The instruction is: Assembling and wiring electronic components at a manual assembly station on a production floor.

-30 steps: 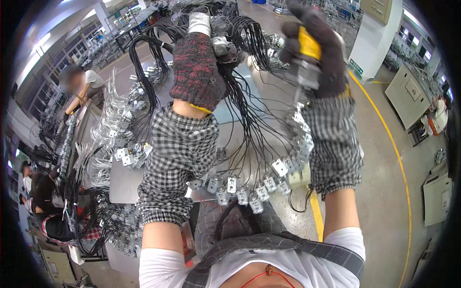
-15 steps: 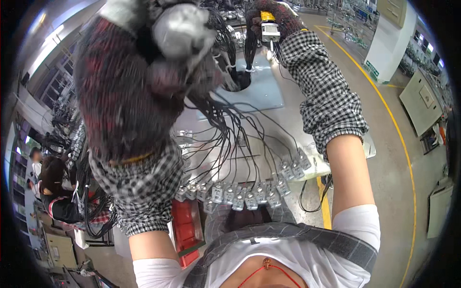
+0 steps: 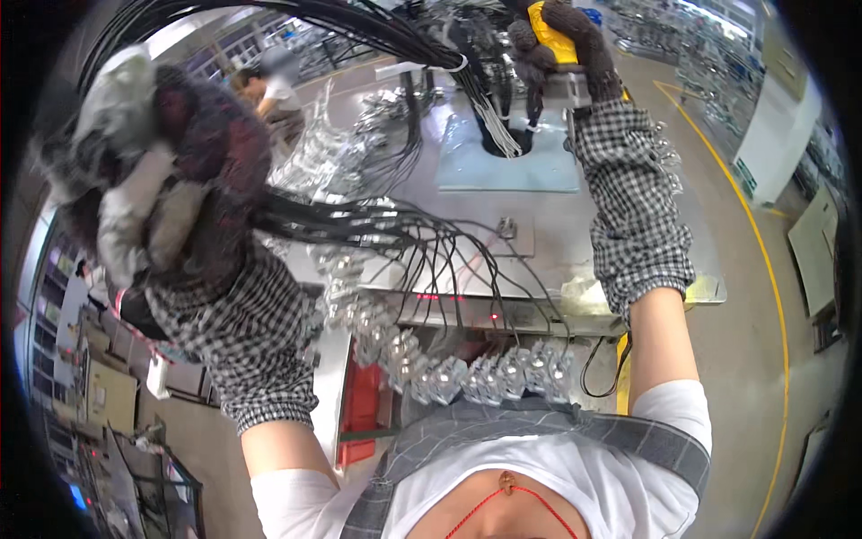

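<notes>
My left hand, in a dark glove with pale fingertips, is raised at the upper left, closed round a bundle of black cables. From it the cables fan out rightward to silver metal connectors hanging at the table's front edge, close to my body. Another stretch of black cables, bound with a white tie, arches along the top to a dark hole in a pale blue plate. At the top right, my gloved right hand is wrapped round a yellow-handled tool with a metal head.
The metal table carries more cables and shiny parts at its far left. A red bin is below the front edge. Another person works beyond the table. On the right, a yellow line runs along the floor past a pillar.
My left hand has swung outward to the left, drawing the cables sideways. The plate is uncovered more, and the connectors have shifted right along the edge. My right hand has moved slightly right with the tool.
</notes>
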### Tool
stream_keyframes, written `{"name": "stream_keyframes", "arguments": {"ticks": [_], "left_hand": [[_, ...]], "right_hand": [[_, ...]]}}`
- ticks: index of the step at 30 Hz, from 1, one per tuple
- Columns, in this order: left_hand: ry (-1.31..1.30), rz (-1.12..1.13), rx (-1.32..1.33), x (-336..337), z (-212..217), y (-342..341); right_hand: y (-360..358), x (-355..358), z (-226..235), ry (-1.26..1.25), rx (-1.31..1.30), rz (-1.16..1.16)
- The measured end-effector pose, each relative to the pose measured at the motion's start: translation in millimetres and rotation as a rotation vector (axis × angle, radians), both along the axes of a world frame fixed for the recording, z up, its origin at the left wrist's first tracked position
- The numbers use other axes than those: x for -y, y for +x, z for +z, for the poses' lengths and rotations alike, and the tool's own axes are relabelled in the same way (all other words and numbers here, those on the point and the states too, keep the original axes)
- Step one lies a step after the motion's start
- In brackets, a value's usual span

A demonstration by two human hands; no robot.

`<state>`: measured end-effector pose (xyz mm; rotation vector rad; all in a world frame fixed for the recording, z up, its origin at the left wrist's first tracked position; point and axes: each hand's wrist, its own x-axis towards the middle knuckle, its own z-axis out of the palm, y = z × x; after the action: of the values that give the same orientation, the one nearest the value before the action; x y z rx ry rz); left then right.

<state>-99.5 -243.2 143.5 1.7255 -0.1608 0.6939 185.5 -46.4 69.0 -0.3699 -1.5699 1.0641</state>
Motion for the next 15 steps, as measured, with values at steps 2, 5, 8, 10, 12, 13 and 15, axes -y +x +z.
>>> {"name": "stream_keyframes", "arguments": {"ticks": [2, 5, 8, 10, 12, 13, 15], "left_hand": [[0.104, 0.028, 0.168, 5.6, -6.6, 5.4], [0.126, -0.076, 0.123, 18.5, -21.7, -13.8], [0.303, 0.119, 0.143, 28.2, -21.0, -48.5], [0.291, 0.092, 0.145, 32.9, -35.2, -58.1], [0.203, 0.140, -0.213, 35.5, -29.2, -44.4], [0.055, 0.311, 0.039, 44.9, -47.5, -20.5], [-0.235, 0.782, 0.506, 91.0, -98.4, -60.7]], "right_hand": [[-13.9, 30.4, -2.8, 0.008, 0.011, 0.092], [-53.1, 53.5, -10.2, 0.016, 0.025, 0.272], [-55.9, 60.9, 3.2, 0.033, 0.006, 0.291], [-60.9, 54.7, 9.4, 0.025, 0.022, 0.277], [-65.7, 48.7, 10.8, 0.021, 0.028, 0.274], [-68.9, 43.9, 9.2, 0.012, 0.030, 0.274], [-110.1, 36.4, 0.5, -0.002, 0.057, 0.369]]}}
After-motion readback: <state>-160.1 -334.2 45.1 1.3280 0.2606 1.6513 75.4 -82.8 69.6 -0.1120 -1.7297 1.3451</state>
